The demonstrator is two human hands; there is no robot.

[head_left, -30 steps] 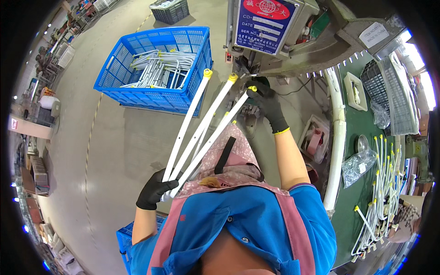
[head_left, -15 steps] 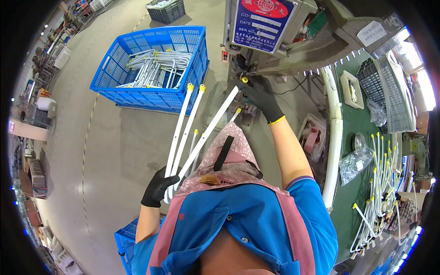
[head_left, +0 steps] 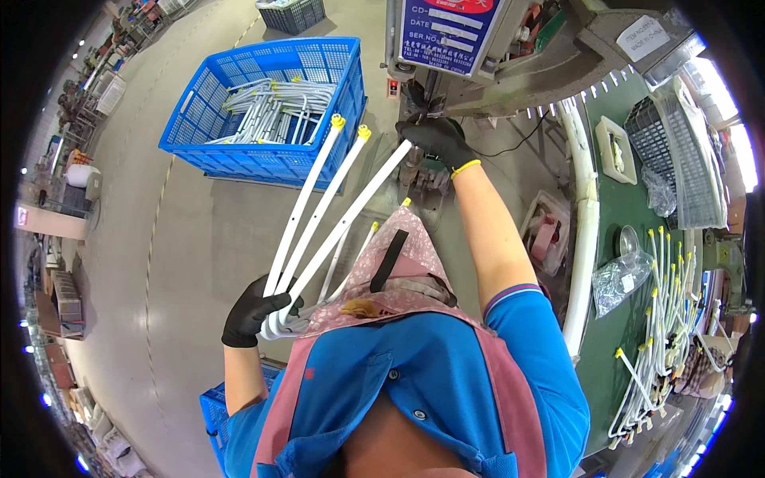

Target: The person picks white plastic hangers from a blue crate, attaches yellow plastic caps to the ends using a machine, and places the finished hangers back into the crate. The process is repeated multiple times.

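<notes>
Beneath the machine (head_left: 542, 92), grips one white tube (head_left: 375, 183) near its top with the right hand (head_left: 437, 142), clutches its lower end among other tubes (head_left: 341, 174) in the left hand (head_left: 253, 312); best to steady that slant, clear of the tooling (head_left: 420, 97).

Blue buttoned shirt (head_left: 339, 374), pink patterned apron (head_left: 416, 235), black gloves (head_left: 249, 314), right cuff (head_left: 466, 168) yellow-edged
</notes>
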